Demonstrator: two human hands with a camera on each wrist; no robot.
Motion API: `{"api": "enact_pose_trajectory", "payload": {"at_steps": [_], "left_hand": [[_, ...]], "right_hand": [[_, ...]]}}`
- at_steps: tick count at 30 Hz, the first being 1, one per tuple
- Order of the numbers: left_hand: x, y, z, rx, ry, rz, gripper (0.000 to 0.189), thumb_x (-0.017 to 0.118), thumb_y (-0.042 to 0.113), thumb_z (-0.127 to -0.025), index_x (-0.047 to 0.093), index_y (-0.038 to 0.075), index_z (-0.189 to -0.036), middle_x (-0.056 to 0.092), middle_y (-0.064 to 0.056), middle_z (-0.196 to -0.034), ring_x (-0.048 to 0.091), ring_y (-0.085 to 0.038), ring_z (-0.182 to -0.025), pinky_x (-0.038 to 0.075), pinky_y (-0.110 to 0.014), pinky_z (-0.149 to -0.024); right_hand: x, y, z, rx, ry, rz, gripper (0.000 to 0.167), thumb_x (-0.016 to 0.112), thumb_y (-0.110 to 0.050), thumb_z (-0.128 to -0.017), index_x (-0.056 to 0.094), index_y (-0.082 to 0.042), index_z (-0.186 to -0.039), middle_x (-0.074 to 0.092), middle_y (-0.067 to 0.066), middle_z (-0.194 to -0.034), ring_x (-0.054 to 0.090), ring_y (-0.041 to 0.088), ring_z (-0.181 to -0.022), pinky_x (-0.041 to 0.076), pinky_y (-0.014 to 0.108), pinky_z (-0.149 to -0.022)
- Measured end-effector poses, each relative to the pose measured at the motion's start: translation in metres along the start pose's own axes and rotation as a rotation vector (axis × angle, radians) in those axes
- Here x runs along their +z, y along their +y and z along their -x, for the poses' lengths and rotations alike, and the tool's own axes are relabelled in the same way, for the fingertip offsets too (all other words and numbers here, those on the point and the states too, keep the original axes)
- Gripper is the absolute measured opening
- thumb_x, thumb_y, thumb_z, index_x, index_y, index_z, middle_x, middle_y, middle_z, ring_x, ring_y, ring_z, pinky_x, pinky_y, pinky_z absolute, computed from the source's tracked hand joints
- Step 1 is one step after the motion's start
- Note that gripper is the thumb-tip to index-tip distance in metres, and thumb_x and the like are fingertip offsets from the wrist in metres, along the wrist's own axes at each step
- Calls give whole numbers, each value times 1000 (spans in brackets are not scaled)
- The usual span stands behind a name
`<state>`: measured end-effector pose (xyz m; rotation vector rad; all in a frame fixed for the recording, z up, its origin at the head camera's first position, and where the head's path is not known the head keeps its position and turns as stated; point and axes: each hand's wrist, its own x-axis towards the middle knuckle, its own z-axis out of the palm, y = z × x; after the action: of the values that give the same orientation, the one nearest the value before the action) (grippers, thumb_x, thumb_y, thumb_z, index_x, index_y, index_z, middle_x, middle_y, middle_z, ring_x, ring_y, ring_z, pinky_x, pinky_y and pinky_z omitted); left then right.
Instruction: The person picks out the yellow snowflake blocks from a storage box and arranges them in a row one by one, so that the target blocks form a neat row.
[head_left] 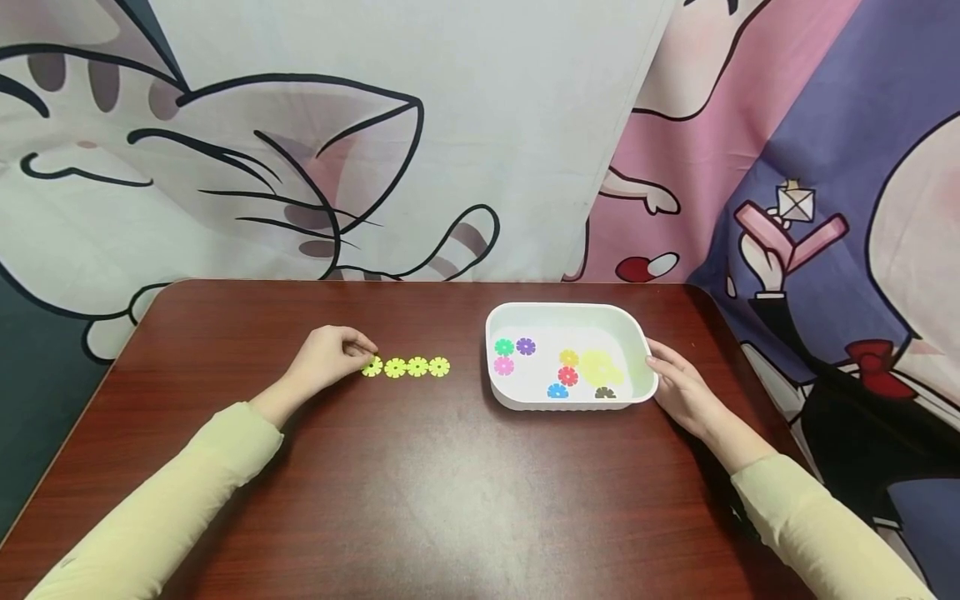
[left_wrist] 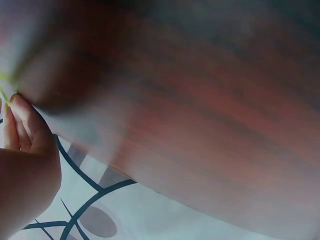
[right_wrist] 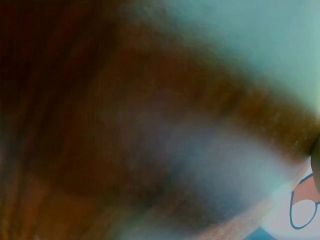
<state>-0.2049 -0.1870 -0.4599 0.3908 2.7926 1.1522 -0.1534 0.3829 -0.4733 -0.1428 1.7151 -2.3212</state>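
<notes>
On the brown table a short row of yellow-green flower-shaped plastic discs (head_left: 417,367) runs left to right, edge to edge. My left hand (head_left: 330,358) pinches the leftmost disc (head_left: 372,367) between thumb and fingers, partly covering it. In the left wrist view, a sliver of yellow shows at the fingertips of that hand (left_wrist: 32,135). To the right stands a white plastic tray (head_left: 570,312), whose right end my right hand (head_left: 682,387) grips at the rim. Inside lie loose discs in green, purple, pink, orange, red, blue and black, plus a yellow cluster (head_left: 598,367).
The table (head_left: 420,492) has a rounded back edge close behind the row and the tray. Behind it hangs a cloth (head_left: 540,125) printed with cartoon figures. The right wrist view is mostly blurred.
</notes>
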Motion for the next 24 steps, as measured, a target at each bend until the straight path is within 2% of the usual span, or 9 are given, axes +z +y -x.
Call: {"api": "enact_pose_trajectory", "payload": {"at_steps": [5, 24], "left_hand": [[-1, -1, 1, -1, -21, 29, 13, 73, 2, -90, 82, 2, -99, 81, -12, -89, 72, -14, -79, 55, -19, -72], [3, 2, 1, 28, -18, 35, 11, 75, -2, -87, 79, 1, -97, 78, -11, -88, 69, -14, -78, 54, -18, -70]], "right_hand": [[1, 0, 0, -2, 2, -10, 41, 37, -2, -112, 64, -22, -136, 69, -9, -135, 64, 2, -124, 52, 17, -101], [1, -1, 0, 7, 4, -7, 40, 38, -3, -112, 63, -21, -138, 68, -9, -137, 63, 2, -125, 52, 18, -102]]}}
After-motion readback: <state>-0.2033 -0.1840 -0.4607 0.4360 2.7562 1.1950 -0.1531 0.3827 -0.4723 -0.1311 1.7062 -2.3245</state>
